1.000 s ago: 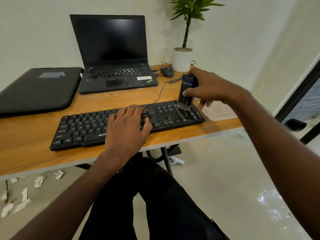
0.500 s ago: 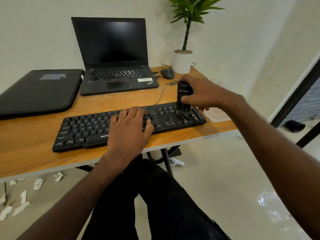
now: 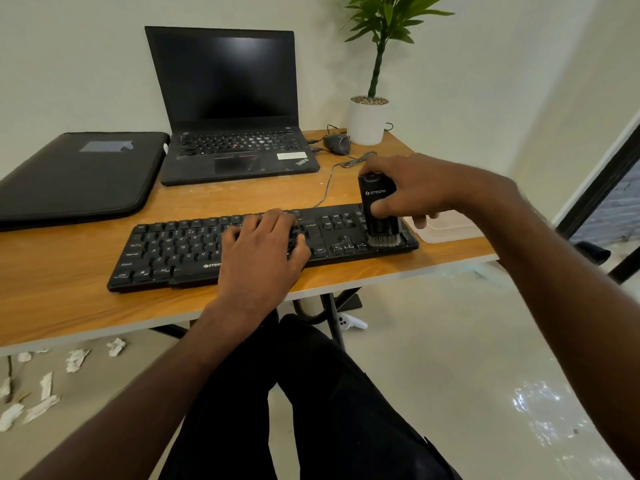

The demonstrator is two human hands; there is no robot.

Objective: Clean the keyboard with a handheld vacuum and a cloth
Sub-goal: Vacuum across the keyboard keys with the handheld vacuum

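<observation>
Since a second ago your right hand (image 3: 412, 190) has carried the handheld vacuum (image 3: 380, 209) down from a lifted tilt to near upright, and toward the front edge of the keyboard (image 3: 180, 251) at its right end; your left hand (image 3: 265, 251) has stayed put on the keys.

Right hand: reaches in from the right, forearm angled across the worktop's (image 3: 69, 306) right front corner, fingers curled round the vacuum's black body from the right side, thumb across its front below the white lettering. Grasp closed firmly on it.

Vacuum: stands on its brush nozzle (image 3: 382, 240), bristles touching the keys at the keyboard's right end, close to the front edge. Your grip sits on the upper half of the body; the nozzle shows clear below your fingers.

Left hand: lies palm down, fingers spread flat over the middle-right keys, pressing on the keyboard and grasping nothing, wrist hanging past the worktop's front edge.

Keyboard: black, lying slightly askew along the worktop's front edge, its cable (image 3: 329, 188) running back toward the rear.

Other items: open laptop (image 3: 228, 109) at the rear centre, black sleeve (image 3: 76, 174) toward the rear left, mouse (image 3: 336, 144) and potted plant (image 3: 369, 116) at the rear right corner, clear plastic container (image 3: 446, 230) at the right edge, touching the keyboard's right end or just beside it
</observation>
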